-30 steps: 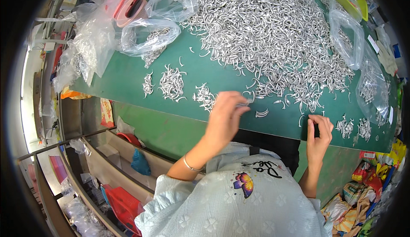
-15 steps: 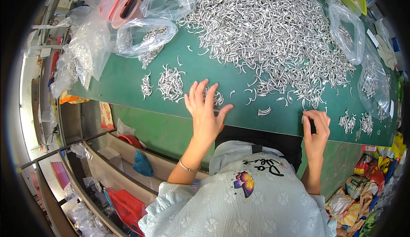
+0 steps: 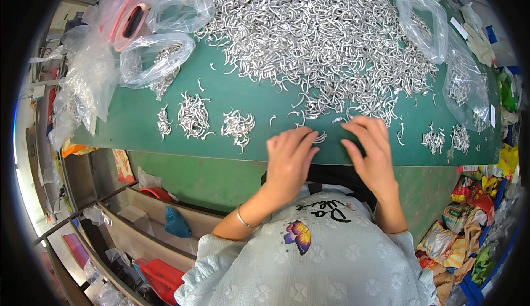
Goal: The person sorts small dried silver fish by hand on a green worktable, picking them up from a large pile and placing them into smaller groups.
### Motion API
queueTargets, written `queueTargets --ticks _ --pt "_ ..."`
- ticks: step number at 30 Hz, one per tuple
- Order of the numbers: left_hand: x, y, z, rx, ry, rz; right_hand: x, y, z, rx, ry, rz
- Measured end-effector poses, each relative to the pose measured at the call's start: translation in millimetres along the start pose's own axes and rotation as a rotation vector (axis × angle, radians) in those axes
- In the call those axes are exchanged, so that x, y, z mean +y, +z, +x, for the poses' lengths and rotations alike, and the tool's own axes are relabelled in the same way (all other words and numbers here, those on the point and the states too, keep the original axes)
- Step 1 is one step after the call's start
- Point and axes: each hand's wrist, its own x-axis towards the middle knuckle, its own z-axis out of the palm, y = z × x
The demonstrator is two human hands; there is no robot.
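Left hand (image 3: 290,157) and right hand (image 3: 371,148), fingers extended flat, rest on the green table (image 3: 232,93), gathering curved metal pieces (image 3: 319,137) from the large heap (image 3: 320,35).

The left hand (image 3: 289,157) and right hand (image 3: 371,150) are lying flat, fingers spread, on the green worktop (image 3: 248,93), covering a few curved metal pieces (image 3: 319,137) lying between them. Beyond them the large pile (image 3: 320,35) is spreading; small heaps (image 3: 193,117) are sitting left of the left hand.
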Motion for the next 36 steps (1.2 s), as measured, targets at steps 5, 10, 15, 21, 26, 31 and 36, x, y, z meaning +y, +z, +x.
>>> queueTargets --ticks 5,10,15,21,26,31,36 --pt "2 17 -3 -0.052 0.003 -0.073 3 9 10 -0.060 -0.002 -0.199" --pt "0 13 -11 -0.064 0.027 -0.151 4 -2 -2 -0.060 0.004 -0.218" --pt "2 7 -14 -0.029 -0.008 -0.116 -8 27 26 -0.052 -0.167 -0.052" --pt "-4 0 -24 0.019 -0.093 -0.132 -6 38 28 -0.127 -0.237 -0.120" --pt "-8 1 -28 0.040 -0.098 -0.142 -4 25 8 -0.161 -0.144 0.011" --pt "-6 1 -26 0.050 -0.118 -0.129 -8 30 16 -0.087 -0.104 -0.067" --pt "-10 -4 -26 0.100 -0.167 -0.094 -6 22 10 -0.081 -0.125 -0.167"
